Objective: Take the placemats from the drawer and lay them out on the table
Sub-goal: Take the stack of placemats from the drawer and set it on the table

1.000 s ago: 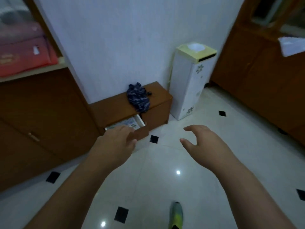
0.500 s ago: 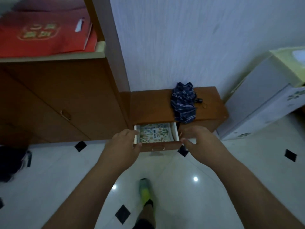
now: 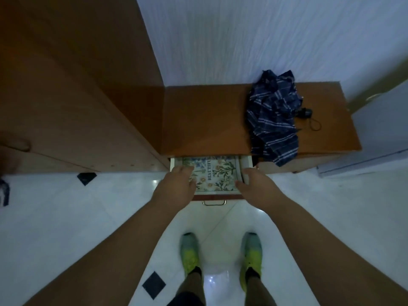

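Both hands have moved from the drawer (image 3: 220, 196) front into it: left hand (image 3: 176, 184) spread loosely on the floral placemat (image 3: 217, 173), right hand (image 3: 254, 184) curled at its right edge. Whether either grips, one cannot tell.

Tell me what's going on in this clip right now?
A person stands over an open drawer in a low wooden cabinet. Both bare hands reach in: the left hand rests on the left edge of a floral placemat printed "BEAUTIFUL", the right hand is at its right edge. The placemat lies flat in the drawer, not yet lifted. A folded navy plaid umbrella lies on the cabinet top.
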`<action>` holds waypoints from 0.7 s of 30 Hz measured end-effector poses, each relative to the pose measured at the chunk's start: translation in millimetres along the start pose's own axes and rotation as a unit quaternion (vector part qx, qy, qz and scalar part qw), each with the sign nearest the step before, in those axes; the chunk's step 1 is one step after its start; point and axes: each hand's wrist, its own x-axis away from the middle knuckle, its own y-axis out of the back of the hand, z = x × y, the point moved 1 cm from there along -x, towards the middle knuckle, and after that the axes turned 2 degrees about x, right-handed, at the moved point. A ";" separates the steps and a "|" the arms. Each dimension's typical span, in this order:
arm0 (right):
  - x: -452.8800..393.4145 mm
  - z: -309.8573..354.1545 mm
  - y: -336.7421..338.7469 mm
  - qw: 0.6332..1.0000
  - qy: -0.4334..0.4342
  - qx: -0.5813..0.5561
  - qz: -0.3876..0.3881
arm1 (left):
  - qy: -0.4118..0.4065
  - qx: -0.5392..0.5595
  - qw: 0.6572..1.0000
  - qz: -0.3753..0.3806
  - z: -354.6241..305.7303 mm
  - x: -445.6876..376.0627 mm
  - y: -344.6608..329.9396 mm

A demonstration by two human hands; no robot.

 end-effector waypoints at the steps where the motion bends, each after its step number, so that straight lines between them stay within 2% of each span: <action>1: -21.5 -6.4 -9.2 1.000 -0.008 -0.012 0.010 | 0.013 0.010 1.000 0.013 6.8 -15.2 -14.1; 6: -112.7 -46.9 -66.2 0.994 -0.060 -0.032 0.091 | 0.091 0.042 0.991 0.084 39.5 -75.3 -79.6; 11: -172.5 -90.3 -105.9 0.981 -0.111 0.014 0.157 | 0.126 0.060 0.986 0.094 62.3 -120.3 -121.8; 17: -209.6 -123.7 -139.6 0.966 -0.201 0.044 0.158 | 0.174 0.006 0.977 0.123 90.4 -150.0 -158.2; 21: -223.0 -120.4 -155.7 0.962 -0.239 0.044 0.123 | 0.189 -0.026 0.969 0.158 94.5 -153.0 -173.2</action>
